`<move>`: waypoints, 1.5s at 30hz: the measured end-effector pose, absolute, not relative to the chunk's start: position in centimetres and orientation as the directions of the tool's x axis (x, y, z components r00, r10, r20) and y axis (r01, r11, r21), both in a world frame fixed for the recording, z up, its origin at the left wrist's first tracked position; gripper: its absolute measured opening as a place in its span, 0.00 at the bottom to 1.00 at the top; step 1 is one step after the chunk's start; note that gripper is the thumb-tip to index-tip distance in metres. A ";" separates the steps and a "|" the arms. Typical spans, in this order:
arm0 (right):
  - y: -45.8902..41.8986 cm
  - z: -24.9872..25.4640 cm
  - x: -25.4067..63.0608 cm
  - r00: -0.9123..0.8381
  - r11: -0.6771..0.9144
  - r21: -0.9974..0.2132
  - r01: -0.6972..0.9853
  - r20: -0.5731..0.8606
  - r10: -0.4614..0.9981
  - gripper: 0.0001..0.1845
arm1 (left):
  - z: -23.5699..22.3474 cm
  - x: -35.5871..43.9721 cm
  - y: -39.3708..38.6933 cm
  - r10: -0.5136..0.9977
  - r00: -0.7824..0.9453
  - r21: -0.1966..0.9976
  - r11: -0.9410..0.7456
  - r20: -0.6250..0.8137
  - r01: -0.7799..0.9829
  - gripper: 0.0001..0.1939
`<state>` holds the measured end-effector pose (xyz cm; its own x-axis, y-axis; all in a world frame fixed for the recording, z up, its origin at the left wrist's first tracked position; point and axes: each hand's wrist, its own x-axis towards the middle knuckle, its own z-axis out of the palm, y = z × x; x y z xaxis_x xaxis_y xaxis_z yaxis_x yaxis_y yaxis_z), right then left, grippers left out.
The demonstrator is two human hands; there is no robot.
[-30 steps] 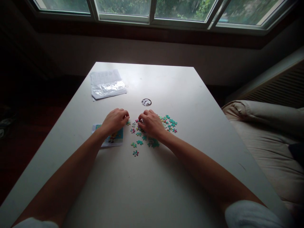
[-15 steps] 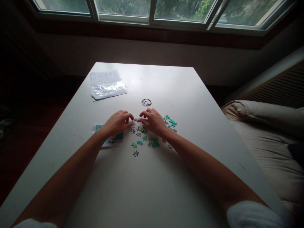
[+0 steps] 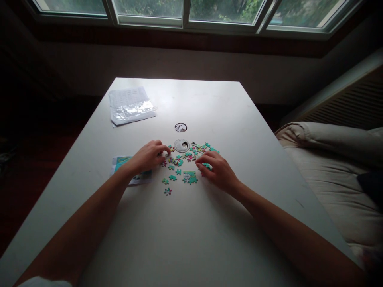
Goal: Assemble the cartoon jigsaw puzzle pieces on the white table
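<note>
Many small teal, pink and yellow puzzle pieces point(image 3: 191, 153) lie scattered on the white table point(image 3: 185, 223). My left hand point(image 3: 146, 157) rests at their left edge with its fingers curled, and its fingertips are pinched together among the pieces; what they grip is hidden. My right hand point(image 3: 218, 170) sits at the right side of the scatter, its fingers bent onto a teal piece point(image 3: 206, 165). A small joined cluster of pieces point(image 3: 189, 177) lies just left of that hand. A printed picture card point(image 3: 131, 175) lies partly under my left wrist.
A round grey disc point(image 3: 181, 145) lies among the pieces, with a round hole point(image 3: 180, 127) in the table behind it. A clear plastic bag on paper point(image 3: 131, 106) lies at the far left. A beige cushion point(image 3: 326, 167) borders the table's right side. Windows run along the back wall.
My right hand has drawn back towards me and to the right, uncovering the round disc and more pieces. My left hand has stayed almost in place.
</note>
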<state>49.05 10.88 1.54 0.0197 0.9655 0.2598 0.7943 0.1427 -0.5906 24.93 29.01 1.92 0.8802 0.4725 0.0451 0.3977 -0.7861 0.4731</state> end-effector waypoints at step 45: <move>8.3 1.3 47.3 -0.120 0.235 -0.513 0.826 0.247 0.962 0.06 | 1.7 27.2 18.2 0.539 0.842 0.541 -0.712 0.013 0.447 0.04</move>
